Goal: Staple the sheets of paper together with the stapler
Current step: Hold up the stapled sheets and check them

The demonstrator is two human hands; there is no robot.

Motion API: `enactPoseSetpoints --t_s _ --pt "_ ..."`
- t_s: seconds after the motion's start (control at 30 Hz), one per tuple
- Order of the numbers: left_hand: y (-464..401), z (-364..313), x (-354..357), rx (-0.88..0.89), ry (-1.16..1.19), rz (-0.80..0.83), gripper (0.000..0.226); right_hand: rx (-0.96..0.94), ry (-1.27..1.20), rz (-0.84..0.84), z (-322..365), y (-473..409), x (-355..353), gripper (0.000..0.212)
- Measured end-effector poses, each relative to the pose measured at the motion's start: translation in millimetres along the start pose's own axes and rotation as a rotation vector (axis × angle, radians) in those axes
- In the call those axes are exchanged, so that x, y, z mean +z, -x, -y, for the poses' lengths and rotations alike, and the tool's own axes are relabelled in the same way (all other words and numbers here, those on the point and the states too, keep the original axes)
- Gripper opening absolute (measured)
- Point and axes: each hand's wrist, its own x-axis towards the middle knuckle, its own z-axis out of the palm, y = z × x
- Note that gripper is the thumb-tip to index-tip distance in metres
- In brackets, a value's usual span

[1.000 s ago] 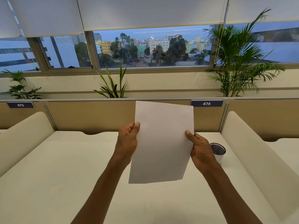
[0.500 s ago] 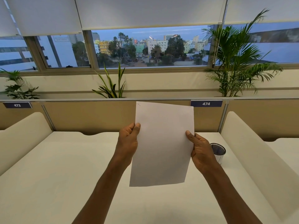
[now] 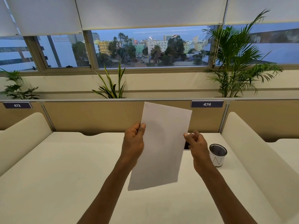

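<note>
White sheets of paper (image 3: 161,146) hang upright above the desk, tilted with the top leaning right. My left hand (image 3: 133,141) pinches their left edge between thumb and fingers. Just off the right edge, my right hand (image 3: 196,144) has its fingers spread and holds nothing. A small dark object (image 3: 186,145) lies on the desk between the paper and my right hand, mostly hidden; I cannot tell whether it is the stapler.
A black mesh cup (image 3: 217,155) stands on the white desk (image 3: 64,167) right of my right hand. Cream side dividers (image 3: 252,143) flank the desk, and a beige partition (image 3: 90,115) closes the back. Plants and windows lie beyond.
My right hand has let go of the paper's right edge and drawn slightly away. The sheets have tilted clockwise, held by my left hand alone.
</note>
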Motion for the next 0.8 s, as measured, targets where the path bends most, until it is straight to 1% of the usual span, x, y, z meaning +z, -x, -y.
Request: enactPoseSetpoints --t_s 0.03,0.1,0.17,0.27,0.33,0.4,0.47,0.5,0.53,0.57,0.6,0.63,0.67,0.7,0.73,0.8 --pt "0 0 4 0.015 -0.016 -0.007 0.022 -0.035 0.105 -0.046 -2 1 2 0.057" --pt "3 -2 12 0.044 -0.050 -0.036 0.022 -0.125 0.284 -0.063 -6 9 8 0.068" --pt "5 -2 21 0.088 -0.088 -0.053 0.024 -0.225 0.432 0.005 -12 20 15 0.081" --pt "7 -2 36 0.131 -0.095 -0.081 0.025 -0.347 0.605 0.155 -19 42 31 0.099" --pt "9 -2 46 0.129 -0.077 -0.121 0.025 -0.438 0.658 0.215 -22 56 42 0.104" --pt "12 -4 55 0.119 -0.045 -0.162 0.029 -0.557 0.760 0.227 -29 64 53 0.106" --pt "16 -7 63 0.111 0.001 -0.200 0.034 -0.578 0.840 0.218 -36 68 61 0.106" --pt "19 -7 67 0.121 0.009 -0.217 0.034 -0.527 0.821 0.216 -35 70 62 0.104" --pt "21 -9 71 0.137 0.010 -0.233 0.035 -0.496 0.761 0.215 -34 72 61 0.096" --pt "23 -10 74 0.150 0.011 -0.249 0.034 -0.468 0.696 0.233 -32 76 60 0.079" --pt "24 -10 76 0.157 0.017 -0.260 0.034 -0.471 0.623 0.250 -31 79 57 0.057" --pt "25 -10 78 0.161 0.022 -0.263 0.035 -0.461 0.570 0.235 -31 80 55 0.041" --pt "26 -10 80 0.167 0.020 -0.260 0.036 -0.447 0.501 0.226 -30 80 54 0.033" --pt "27 -10 81 0.173 0.013 -0.252 0.036 -0.427 0.491 0.203 -27 80 53 0.029" --pt "28 -10 81 0.179 0.002 -0.239 0.036 -0.426 0.501 0.169 -26 79 53 0.033" --pt "28 -8 79 0.195 -0.017 -0.199 0.037 -0.435 0.494 0.095 -22 73 53 0.050"
